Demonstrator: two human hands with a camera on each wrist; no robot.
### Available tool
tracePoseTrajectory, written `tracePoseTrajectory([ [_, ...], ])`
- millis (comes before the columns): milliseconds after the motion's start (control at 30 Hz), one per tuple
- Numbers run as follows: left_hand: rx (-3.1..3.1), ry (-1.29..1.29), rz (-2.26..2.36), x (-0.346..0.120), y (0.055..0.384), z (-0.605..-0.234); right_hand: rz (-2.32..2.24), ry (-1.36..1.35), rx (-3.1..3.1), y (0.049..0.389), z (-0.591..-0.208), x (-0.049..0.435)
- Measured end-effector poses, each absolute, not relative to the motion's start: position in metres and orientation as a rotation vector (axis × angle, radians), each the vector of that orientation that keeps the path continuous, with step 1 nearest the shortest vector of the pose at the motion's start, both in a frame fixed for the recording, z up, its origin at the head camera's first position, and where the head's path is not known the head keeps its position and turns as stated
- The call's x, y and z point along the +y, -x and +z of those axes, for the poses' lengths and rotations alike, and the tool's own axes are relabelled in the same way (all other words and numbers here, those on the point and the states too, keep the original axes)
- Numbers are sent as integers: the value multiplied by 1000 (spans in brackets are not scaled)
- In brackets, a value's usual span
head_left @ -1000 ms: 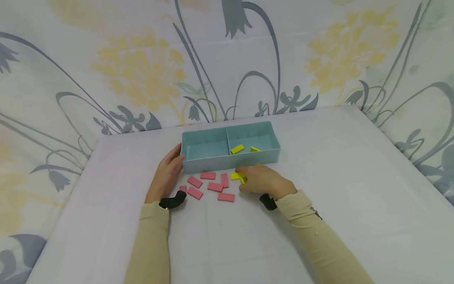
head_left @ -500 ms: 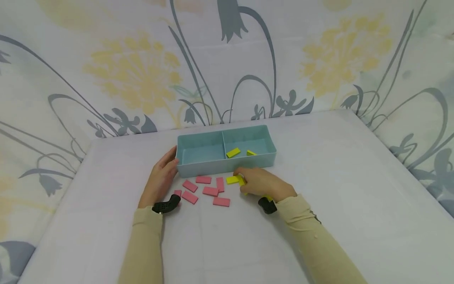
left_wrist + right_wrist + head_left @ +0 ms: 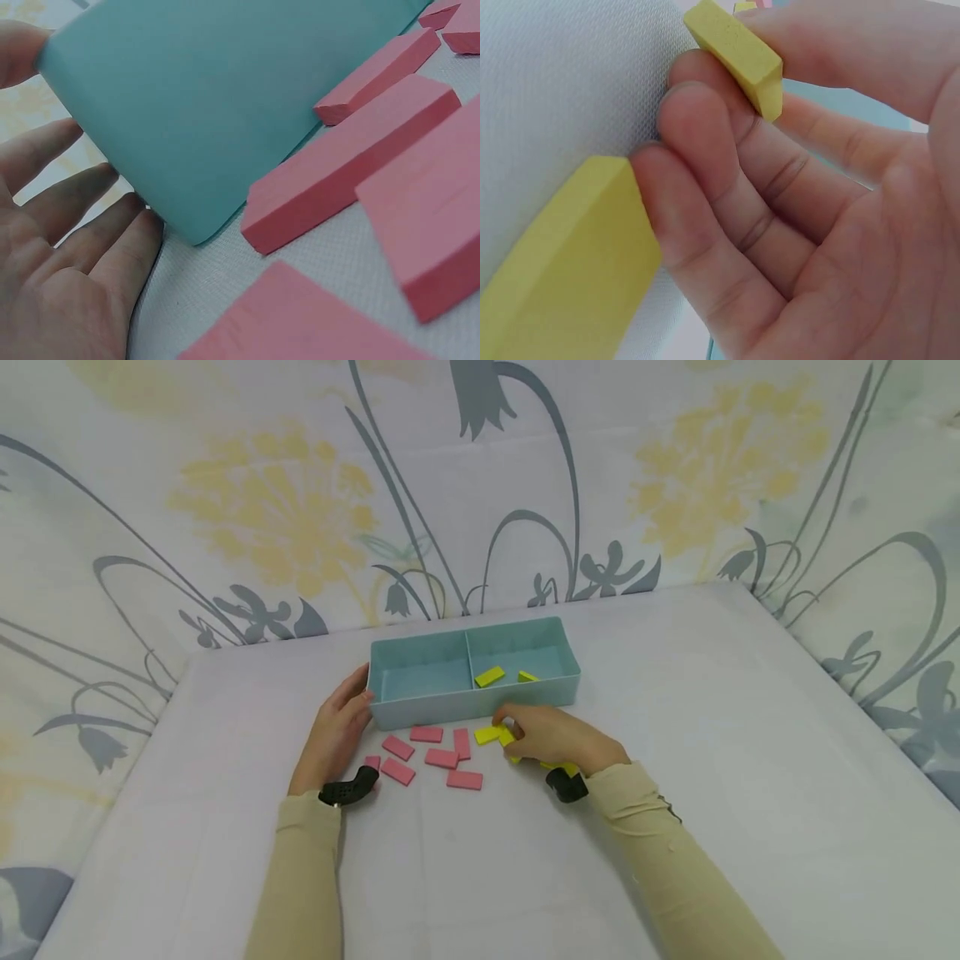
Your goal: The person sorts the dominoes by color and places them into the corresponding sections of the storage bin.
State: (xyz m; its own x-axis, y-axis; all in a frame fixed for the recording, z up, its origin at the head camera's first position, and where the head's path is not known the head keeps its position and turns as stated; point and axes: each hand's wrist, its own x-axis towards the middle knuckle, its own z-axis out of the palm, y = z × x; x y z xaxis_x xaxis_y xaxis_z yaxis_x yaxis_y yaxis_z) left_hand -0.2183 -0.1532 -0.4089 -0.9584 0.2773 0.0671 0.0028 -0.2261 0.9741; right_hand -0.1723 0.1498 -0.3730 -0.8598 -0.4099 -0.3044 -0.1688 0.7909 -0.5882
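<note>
My left hand (image 3: 330, 739) rests against the left end of a light-blue two-compartment box (image 3: 420, 712). Its fairly straight fingertips touch the end wall, and the thumb lies at the corner, as the left wrist view shows. In front of the box, my right hand (image 3: 558, 739) pinches a small yellow block (image 3: 739, 49) between thumb and fingers, close to the white cloth. Another yellow block (image 3: 487, 734) lies just left of those fingertips. One more yellow block (image 3: 585, 255) lies by the curled lower fingers in the right wrist view, partly hidden under the hand in the head view.
Several pink blocks (image 3: 442, 758) lie scattered before the box, between the hands. Two yellow blocks (image 3: 490, 677) sit in its right compartment; the left compartment (image 3: 423, 681) shows only its floor. A flowered curtain (image 3: 300, 510) stands behind the white-covered table (image 3: 480, 877).
The head view has shifted slightly. The right hand stays beside the yellow blocks, its fingers moving only a little; the yellow block under the wrist shows more. The left hand keeps its place on the box.
</note>
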Motion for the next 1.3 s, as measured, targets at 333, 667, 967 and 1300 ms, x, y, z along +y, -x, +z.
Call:
tracePoseTrajectory([
  [333,1837,-353,2304,-154,219,-410,-830,497,2553,175,-376,153],
  [667,1834,-350,2302,-154,218,-409,-855,512,2531,174,-376,154],
  [967,1826,-368,2320,-154,219,-409,-852,501,2534,176,-379,153],
  [1300,1835,-372,2310,-154,217,-410,-886,456,2523,176,-379,154],
])
